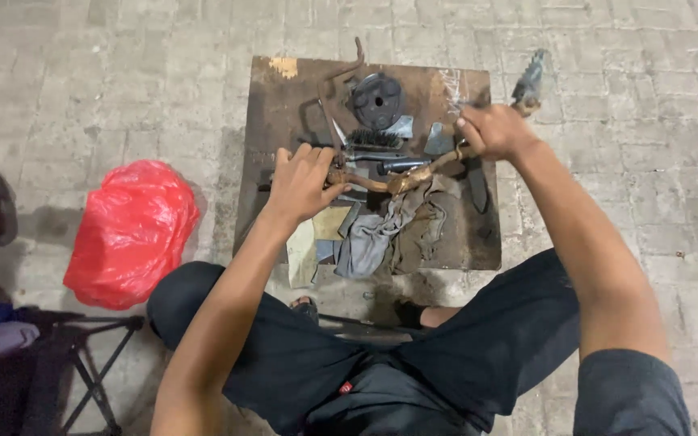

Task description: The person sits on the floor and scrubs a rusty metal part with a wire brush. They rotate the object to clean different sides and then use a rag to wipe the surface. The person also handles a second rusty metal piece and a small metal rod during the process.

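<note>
Dark shorts (pixel 414 363) seen nearest, left hand (pixel 300 182) and right hand (pixel 490 129) each closed in a grip on a rusty bent rod (pixel 401 182), rod held over a wooden board (pixel 284 105), long axis running left to right, right end raised, grey rag (pixel 373 234), wire brush (pixel 373 139), black disc (pixel 377 101) crowded beneath, red bag (pixel 131 230) left on brick floor (pixel 82 73).

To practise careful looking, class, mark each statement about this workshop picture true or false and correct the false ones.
1. Both hands grip a rusty curved metal bar. True: left hand, right hand.
2. The red plastic bag lies on the wooden board. False: it lies on the paved ground, beside the wooden board.
3. A dark round disc lies on the board. True.
4. The grey cloth is folded on the person's lap. False: it lies crumpled on the board.
5. A wire brush lies on the board. True.
</note>
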